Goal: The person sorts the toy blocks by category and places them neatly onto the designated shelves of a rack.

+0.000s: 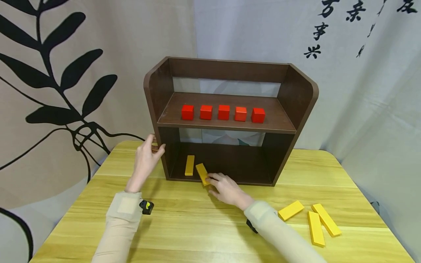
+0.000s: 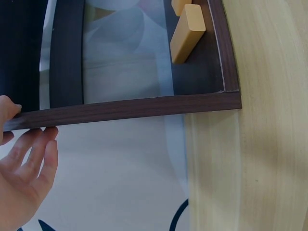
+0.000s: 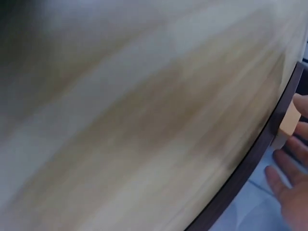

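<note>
A dark brown two-level shelf (image 1: 230,126) stands on the yellow wooden table (image 1: 204,233). Several red cubes (image 1: 223,112) sit in a row on its upper board. My left hand (image 1: 154,146) grips the shelf's left side panel (image 2: 130,109), thumb on one face and fingers on the other (image 2: 31,120). My right hand (image 1: 212,180) reaches into the lower compartment and pinches the near end of a yellow block (image 1: 203,174), which lies at an angle. The right wrist view shows this block (image 3: 291,120) between thumb and fingers (image 3: 288,132). A second yellow block (image 1: 189,165) lies just left of it.
Three more yellow blocks (image 1: 291,210) (image 1: 315,228) (image 1: 326,219) lie loose on the table at the front right. Printed curtains hang close behind the shelf. The table's right edge is near those loose blocks.
</note>
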A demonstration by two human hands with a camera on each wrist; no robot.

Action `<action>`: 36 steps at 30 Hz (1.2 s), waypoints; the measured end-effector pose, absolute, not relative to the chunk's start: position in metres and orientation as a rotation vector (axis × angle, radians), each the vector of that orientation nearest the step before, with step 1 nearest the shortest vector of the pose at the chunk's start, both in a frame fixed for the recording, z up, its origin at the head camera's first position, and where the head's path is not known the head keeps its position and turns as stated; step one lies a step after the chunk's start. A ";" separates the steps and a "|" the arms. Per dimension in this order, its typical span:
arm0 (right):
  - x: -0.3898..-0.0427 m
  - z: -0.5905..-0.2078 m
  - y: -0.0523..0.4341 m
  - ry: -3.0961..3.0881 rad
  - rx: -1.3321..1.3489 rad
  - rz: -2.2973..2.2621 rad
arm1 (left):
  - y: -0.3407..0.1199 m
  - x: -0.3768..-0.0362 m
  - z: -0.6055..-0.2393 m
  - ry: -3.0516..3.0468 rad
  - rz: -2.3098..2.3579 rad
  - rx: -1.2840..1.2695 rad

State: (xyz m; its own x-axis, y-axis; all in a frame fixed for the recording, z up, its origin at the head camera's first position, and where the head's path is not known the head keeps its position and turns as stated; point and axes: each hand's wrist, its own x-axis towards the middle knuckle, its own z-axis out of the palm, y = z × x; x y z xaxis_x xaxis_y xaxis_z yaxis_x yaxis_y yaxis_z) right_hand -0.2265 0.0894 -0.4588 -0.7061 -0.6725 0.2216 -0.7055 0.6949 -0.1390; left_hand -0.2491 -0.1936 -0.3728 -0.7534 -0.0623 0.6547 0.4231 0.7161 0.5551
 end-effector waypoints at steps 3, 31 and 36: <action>-0.220 -0.456 0.084 -2.819 1.103 0.260 | -0.194 -0.249 -0.373 -2.254 -0.941 -0.272; -0.199 -0.450 0.050 -2.929 0.964 -0.061 | -0.195 -0.251 -0.373 -2.239 -0.916 -0.279; -0.199 -0.450 0.046 -2.995 0.929 -0.024 | -0.194 -0.250 -0.373 -2.251 -0.925 -0.272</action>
